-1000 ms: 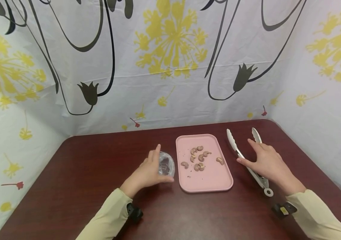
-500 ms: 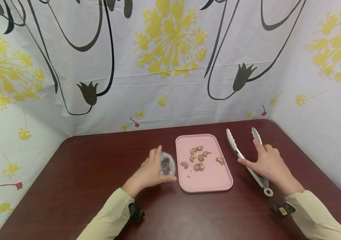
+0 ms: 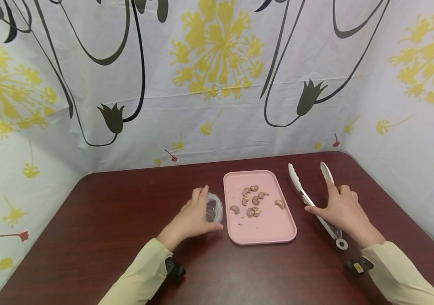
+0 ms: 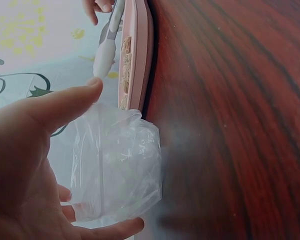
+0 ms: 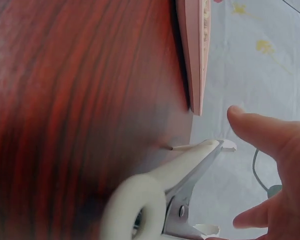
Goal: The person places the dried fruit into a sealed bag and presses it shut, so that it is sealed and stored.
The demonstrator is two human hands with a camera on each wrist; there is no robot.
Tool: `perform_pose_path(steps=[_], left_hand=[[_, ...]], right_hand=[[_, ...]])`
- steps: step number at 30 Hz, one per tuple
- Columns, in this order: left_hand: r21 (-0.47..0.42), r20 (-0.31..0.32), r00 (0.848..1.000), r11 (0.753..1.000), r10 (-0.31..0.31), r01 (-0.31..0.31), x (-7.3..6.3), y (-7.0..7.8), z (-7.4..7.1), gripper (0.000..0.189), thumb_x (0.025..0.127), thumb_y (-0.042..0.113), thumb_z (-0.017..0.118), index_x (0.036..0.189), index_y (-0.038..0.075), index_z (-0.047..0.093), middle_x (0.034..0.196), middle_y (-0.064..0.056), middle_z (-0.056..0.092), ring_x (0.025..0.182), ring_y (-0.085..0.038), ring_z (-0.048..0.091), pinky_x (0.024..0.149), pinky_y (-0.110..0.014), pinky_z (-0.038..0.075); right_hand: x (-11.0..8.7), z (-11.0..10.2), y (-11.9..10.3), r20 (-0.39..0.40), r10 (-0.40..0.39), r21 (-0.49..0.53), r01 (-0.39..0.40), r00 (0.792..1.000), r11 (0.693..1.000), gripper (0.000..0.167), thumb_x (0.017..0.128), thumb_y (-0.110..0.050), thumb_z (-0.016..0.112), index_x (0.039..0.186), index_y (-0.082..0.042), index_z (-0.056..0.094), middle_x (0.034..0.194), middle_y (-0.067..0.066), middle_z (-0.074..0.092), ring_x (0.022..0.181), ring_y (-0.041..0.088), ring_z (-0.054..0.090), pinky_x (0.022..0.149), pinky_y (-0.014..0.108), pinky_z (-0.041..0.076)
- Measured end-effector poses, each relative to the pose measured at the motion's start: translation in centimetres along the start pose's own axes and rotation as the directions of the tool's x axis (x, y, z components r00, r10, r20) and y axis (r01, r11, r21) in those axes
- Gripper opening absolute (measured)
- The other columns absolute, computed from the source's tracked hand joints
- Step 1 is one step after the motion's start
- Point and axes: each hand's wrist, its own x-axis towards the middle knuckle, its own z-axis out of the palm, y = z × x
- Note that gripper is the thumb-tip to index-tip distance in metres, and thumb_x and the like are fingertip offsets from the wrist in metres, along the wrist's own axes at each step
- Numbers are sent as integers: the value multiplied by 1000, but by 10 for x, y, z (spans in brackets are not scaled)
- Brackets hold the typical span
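Note:
In the head view my left hand (image 3: 191,217) is beside a clear round container (image 3: 214,208) with crinkled plastic film about its rim. The left wrist view has the thumb above this container (image 4: 117,165) and the fingers spread behind and below it, not closed round it. My right hand (image 3: 348,214) hovers over metal tongs (image 3: 325,224), thumb and fingers apart. Those tongs (image 5: 182,172) lie spread on the table in the right wrist view, their pale ring end toward the camera. Between the hands, a pink tray (image 3: 266,233) carries several brown-skinned cashews (image 3: 256,200).
The dark red-brown wooden table (image 3: 125,237) reaches back to a white cloth (image 3: 156,84) printed with yellow and grey flowers. The cloth also stands along both sides. A few dark crumbs lie on the tray among the cashews.
My left hand has shifted slightly right along the container. My right hand has drawn its fingers a little closer together above the tongs. Tray, cashews and tongs have stayed put.

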Motion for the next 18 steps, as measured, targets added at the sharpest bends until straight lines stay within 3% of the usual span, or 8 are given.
perform_pose_path(steps=[8, 18], left_hand=[[54, -2, 1000, 999, -2, 2, 0, -2, 0, 120, 62, 51, 85, 152, 9, 17, 149, -15, 25, 120, -39, 48, 99, -57, 32], [67, 4, 1000, 998, -6, 6, -2, -3, -1, 120, 60, 53, 85, 152, 10, 20, 149, -14, 27, 118, -40, 49, 96, -54, 33]], right_hand=[[3, 1, 0, 10, 19, -8, -19, 1000, 1000, 107, 70, -48, 78, 136, 19, 27, 101, 38, 35, 88, 52, 35, 64, 54, 40], [6, 3, 1, -30, 12, -28, -13, 999, 1000, 98, 68, -40, 81, 117, 27, 29, 99, 42, 37, 88, 59, 39, 73, 60, 37]])
